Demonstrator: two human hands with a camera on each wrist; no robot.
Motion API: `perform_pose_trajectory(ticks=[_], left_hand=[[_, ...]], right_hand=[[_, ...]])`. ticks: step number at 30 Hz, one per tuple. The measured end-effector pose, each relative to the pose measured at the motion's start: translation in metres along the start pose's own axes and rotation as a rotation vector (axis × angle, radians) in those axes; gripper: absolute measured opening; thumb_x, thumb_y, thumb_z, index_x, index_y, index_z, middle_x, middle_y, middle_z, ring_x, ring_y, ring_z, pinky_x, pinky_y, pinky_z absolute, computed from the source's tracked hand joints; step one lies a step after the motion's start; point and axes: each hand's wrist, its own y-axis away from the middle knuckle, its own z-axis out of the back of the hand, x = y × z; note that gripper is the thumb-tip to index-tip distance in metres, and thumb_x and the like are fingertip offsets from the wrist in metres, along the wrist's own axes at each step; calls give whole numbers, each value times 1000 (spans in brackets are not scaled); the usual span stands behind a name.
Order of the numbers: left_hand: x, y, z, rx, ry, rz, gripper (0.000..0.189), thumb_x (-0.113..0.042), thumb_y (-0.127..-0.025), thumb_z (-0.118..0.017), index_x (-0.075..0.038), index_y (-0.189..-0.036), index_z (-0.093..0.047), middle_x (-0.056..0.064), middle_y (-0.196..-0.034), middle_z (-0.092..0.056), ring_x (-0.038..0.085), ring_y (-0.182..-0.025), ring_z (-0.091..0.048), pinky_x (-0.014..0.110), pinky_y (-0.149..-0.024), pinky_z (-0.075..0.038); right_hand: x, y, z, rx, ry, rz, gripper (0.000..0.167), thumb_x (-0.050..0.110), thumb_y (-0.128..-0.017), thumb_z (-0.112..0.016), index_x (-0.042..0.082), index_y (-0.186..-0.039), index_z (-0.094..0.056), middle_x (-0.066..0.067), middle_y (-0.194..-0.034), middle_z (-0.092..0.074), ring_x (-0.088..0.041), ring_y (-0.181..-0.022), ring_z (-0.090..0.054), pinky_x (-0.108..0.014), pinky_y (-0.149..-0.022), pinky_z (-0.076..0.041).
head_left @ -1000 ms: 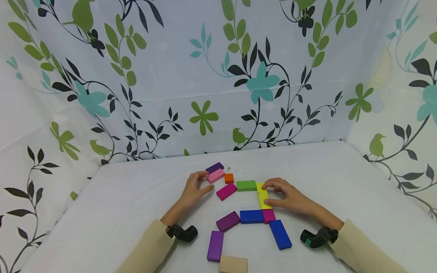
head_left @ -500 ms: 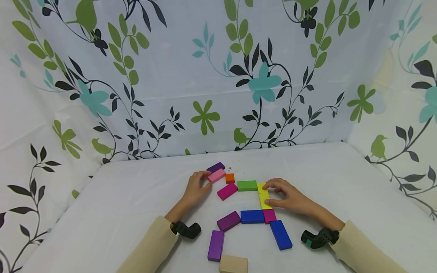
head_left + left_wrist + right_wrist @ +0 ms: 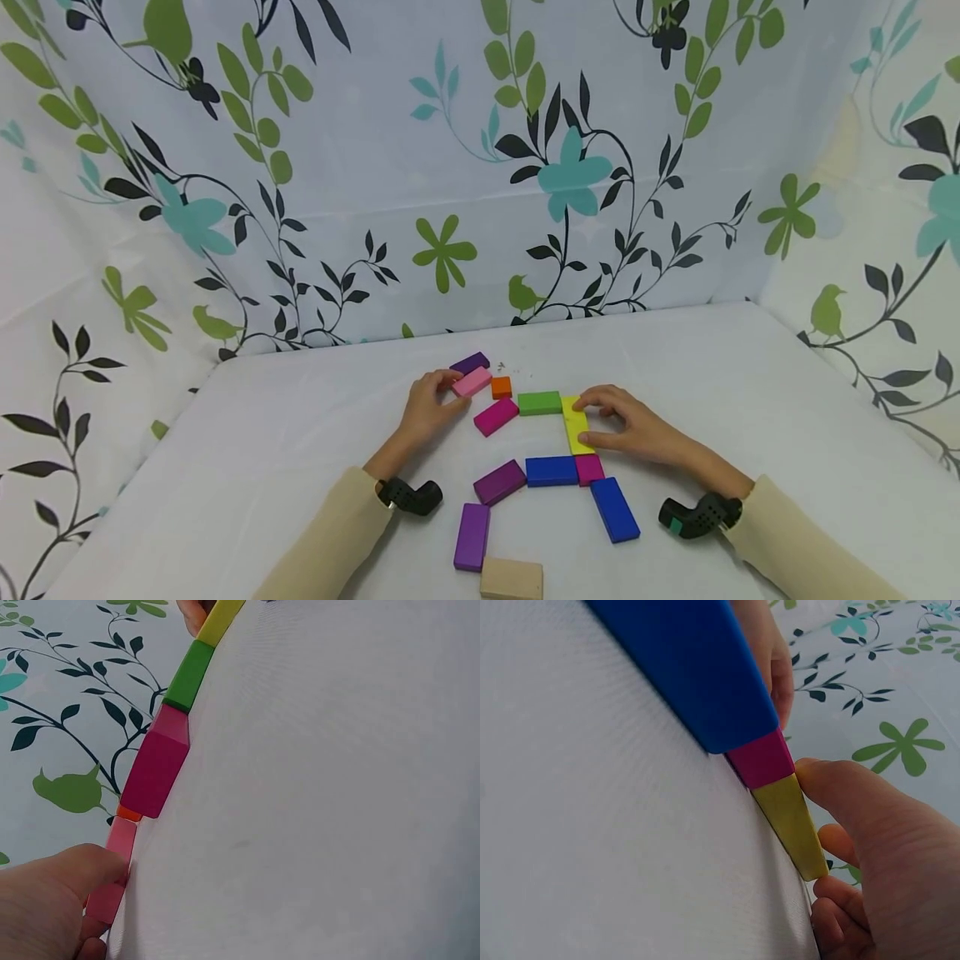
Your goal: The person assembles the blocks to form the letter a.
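Just below frame centre, the left hand (image 3: 429,410) is pinching one pink block (image 3: 472,382) beside an orange block (image 3: 501,387); farther right, the right hand (image 3: 637,429) is clamping one yellow block (image 3: 574,423) by its ends, presumably steadying it between a green block (image 3: 539,403) and a small magenta block (image 3: 589,469).

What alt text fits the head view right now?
The left hand touches a light-pink block, the right hand a yellow block, on a white table. More colored blocks lie between and nearer the camera; leaf-printed cloth rises behind.
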Motion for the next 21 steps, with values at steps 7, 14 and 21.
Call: perform_pose_trajectory(ticks=[7, 14, 21], left_hand=[[3, -2, -1, 18, -37, 29, 42, -15, -88, -71, -4, -127, -61, 16, -120, -58, 30, -110, -51, 44, -99, -43], [8, -1, 2, 28, -9, -29, 39, -12, -87, -71, -1, -124, -63, 17, -114, -59, 30, -105, -52, 45, -96, -44], [9, 3, 5, 32, 30, -40, 38, -10, -88, -70, 1, -124, -62, 16, -111, -59, 29, -102, -53, 44, -94, -45]], right_hand=[[3, -1, 1, 1, -2, -8, 39, 27, -88, -73, 15, -123, -60, -11, -134, -50, -28, -115, -50, -43, -97, -44], [4, -1, 1, 3, -8, -20, 39, 27, -88, -72, 15, -123, -60, -11, -134, -50, -28, -114, -49, -45, -97, -44], [2, -1, 0, 4, -18, -34, 39, 28, -88, -73, 16, -123, -60, -11, -136, -49, -28, -115, -48, -47, -97, -43]])
